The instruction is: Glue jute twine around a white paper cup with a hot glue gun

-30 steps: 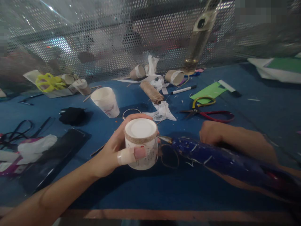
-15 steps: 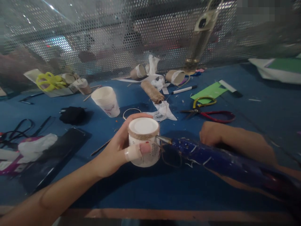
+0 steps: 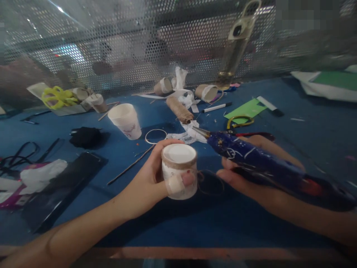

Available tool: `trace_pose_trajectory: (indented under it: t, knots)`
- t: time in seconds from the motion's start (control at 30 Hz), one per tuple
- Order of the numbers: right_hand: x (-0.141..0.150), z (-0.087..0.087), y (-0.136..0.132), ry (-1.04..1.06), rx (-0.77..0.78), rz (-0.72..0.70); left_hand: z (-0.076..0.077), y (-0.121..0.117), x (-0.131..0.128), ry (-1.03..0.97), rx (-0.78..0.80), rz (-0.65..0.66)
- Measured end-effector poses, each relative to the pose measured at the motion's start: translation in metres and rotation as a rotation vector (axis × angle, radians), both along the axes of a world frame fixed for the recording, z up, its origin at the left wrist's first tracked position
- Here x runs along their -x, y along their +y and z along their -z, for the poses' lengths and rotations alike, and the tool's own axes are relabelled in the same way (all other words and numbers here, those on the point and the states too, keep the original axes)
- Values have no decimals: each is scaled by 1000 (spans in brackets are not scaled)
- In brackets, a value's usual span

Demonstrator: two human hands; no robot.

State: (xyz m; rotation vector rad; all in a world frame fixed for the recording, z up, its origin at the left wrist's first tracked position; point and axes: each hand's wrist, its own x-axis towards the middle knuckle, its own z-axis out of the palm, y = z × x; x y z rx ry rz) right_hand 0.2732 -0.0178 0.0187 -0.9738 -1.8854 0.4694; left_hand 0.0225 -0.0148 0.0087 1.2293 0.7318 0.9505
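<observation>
My left hand (image 3: 156, 182) is wrapped around a white paper cup (image 3: 178, 188), a strip of tape on its thumb. The cup's recessed white end faces up, and brown twine (image 3: 178, 165) circles it just below that edge. A loose twine end (image 3: 221, 182) curls out to the cup's right. My right hand (image 3: 253, 186) is closed around a dark blue glue gun (image 3: 237, 150), partly hidden behind it. The gun's metal nozzle points up and left, apart from the cup and above its right side.
Behind the cup lie a twine roll (image 3: 178, 109), white lace (image 3: 192, 134) and stacked paper cups (image 3: 126, 123). Scissors (image 3: 241, 121) sit partly behind the gun, near green paper (image 3: 245, 110). A black phone-like slab (image 3: 67, 190) is at left. A perforated metal screen (image 3: 125, 48) borders the back.
The glue gun's nozzle has lifted away from the twine, up and to the right. My left hand has shifted the cup slightly right. My right hand's fingers now show below the gun.
</observation>
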Motion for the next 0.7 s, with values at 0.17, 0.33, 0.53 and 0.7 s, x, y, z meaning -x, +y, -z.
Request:
trace_pose_trajectory:
  t: [0.17, 0.33, 0.53, 0.7]
  knots:
    - [6, 10, -4, 86, 37, -35, 6, -3, -6, -42, -23, 31]
    - [12, 11, -6, 127, 76, -88, 5, -2, -10, -24, -5, 14]
    - [9, 11, -7, 109, 63, -102, 0, -2, -12, 21, -18, -4]
    - [7, 11, -7, 90, 68, -49, 0, -1, -11, 56, -39, -1]
